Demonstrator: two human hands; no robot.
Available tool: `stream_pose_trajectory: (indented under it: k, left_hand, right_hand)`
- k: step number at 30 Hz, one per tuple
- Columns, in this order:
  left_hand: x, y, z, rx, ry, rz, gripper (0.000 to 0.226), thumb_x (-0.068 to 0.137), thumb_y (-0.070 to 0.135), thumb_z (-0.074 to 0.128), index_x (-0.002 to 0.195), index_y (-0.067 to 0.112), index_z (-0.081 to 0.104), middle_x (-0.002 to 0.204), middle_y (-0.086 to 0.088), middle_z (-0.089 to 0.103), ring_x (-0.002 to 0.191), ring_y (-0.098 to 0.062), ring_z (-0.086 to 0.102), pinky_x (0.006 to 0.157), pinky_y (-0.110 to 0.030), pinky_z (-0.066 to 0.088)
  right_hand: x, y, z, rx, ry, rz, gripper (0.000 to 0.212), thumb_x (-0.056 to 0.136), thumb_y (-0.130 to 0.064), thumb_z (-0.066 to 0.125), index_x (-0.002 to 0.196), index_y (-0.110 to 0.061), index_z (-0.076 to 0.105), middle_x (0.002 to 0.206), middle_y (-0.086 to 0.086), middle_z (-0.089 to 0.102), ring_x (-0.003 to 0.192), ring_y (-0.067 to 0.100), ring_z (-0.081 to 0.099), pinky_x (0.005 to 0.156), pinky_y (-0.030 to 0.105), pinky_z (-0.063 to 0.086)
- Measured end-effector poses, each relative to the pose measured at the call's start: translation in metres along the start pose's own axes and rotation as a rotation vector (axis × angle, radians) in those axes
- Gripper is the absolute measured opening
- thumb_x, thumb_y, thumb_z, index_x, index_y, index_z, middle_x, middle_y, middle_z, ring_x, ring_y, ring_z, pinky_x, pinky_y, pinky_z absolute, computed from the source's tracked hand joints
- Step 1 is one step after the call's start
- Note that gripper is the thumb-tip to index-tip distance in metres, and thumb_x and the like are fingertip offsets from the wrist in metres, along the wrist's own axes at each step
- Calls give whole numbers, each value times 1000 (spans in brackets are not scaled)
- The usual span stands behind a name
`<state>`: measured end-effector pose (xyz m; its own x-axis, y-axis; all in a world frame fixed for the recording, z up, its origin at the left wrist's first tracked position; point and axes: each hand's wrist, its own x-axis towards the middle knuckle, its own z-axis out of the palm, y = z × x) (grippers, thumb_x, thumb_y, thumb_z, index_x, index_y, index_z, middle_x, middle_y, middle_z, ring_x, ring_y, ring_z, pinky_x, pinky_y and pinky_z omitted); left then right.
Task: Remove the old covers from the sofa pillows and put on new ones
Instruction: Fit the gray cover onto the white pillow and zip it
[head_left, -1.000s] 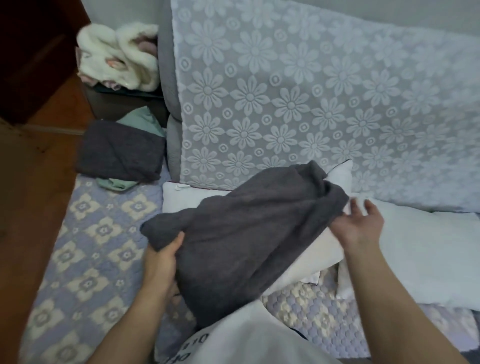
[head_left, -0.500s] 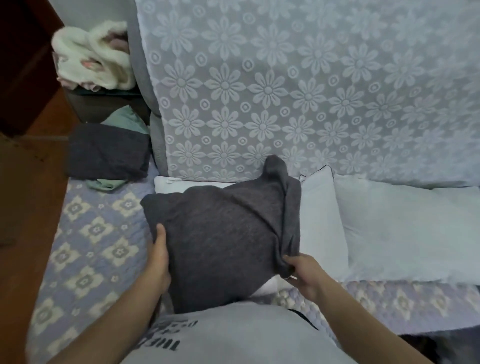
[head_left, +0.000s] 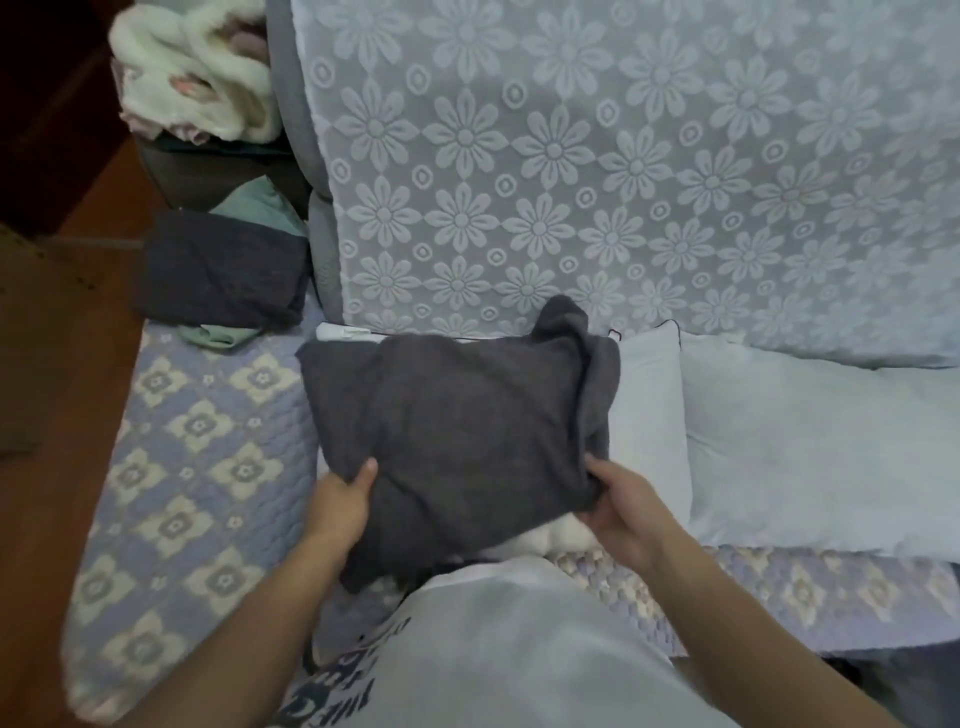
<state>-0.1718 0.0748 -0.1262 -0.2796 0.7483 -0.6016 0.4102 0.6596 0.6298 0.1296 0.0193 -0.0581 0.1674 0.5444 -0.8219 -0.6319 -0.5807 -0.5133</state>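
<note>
Hands both grasping: left hand (head_left: 340, 506) grips the near-left edge of the dark grey knitted pillow cover (head_left: 457, 436), thumb on top; right hand (head_left: 621, 512) pinches its bunched near-right corner. Cover lies directly ahead of the hands on the quilted floral sofa seat (head_left: 202, 467), partly over a white pillow insert (head_left: 647, 410) whose uncovered end projects rightward, so the open mouth sits on the right-hand side. Second bare white pillow (head_left: 831, 452) just beside. Folded dark grey cover (head_left: 223, 270) far left.
</note>
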Motion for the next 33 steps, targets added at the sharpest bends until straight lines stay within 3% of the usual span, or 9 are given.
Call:
stream_pose_trajectory:
  k: [4,8,11,15,19,23,26,29,33]
  left_hand:
    - [17,60,-27,-174,317,31,42,100,38,60,117,-1,67,115,-14,69,107,-36,63,88,-40,50]
    - [34,64,-28,-355,421,-111,44,98,37,61,121,0,65,119,-14,67,108,-35,63,96,-46,53]
    - [49,47,-28,-74,278,-164,56,100,43,57,127,-5,61,129,-25,62,116,-45,59,98,-49,50]
    - [57,33,-43,336,154,-137,58,100,42,56,139,0,45,140,-28,48,120,-49,53,98,-54,48]
    - [31,27,-22,732,283,433,68,79,8,68,143,14,46,146,-28,35,125,-52,41,102,-60,42]
    - [-10,24,26,1085,-113,982,66,63,15,71,128,21,67,141,-22,52,125,-49,51,101,-59,48]
    - [-39,26,49,1205,-468,908,51,84,26,50,134,28,61,155,-12,37,139,-41,39,112,-52,38]
    - [-57,44,60,976,-522,652,52,100,38,48,151,33,38,156,5,26,142,-20,27,117,-36,29]
    - [-76,110,65,322,-361,562,70,94,48,63,155,35,30,148,16,31,140,-3,31,118,-26,25]
  right_hand:
    - [-9,-33,0,77,72,-314,18,99,-5,55,114,-1,64,111,13,74,99,22,72,80,38,61]
    - [-1,17,-9,-238,308,-149,15,98,-14,62,95,-1,55,105,21,66,80,30,69,76,48,61]
    - [20,30,-25,-677,241,39,28,96,-26,66,101,1,57,95,19,69,69,28,70,77,52,61]
    - [61,1,-60,-991,342,-142,22,90,-31,69,90,-15,54,96,10,66,87,28,65,86,50,57]
    - [93,-45,-94,-899,482,-216,52,86,-31,74,127,-6,54,125,21,61,105,35,63,91,43,53]
    - [145,-79,-128,-861,364,-225,103,69,-69,74,147,-10,41,146,12,51,129,33,53,108,48,44]
    - [146,-83,-113,-619,179,-212,122,45,-76,85,145,-17,46,135,4,62,115,25,66,95,45,55]
    - [117,-78,-84,-586,42,-208,109,34,-71,91,125,-18,65,114,1,75,102,23,72,86,44,60]
    - [43,-90,-30,-737,-68,-356,50,71,-41,89,112,-20,70,101,-8,77,89,3,73,76,22,58]
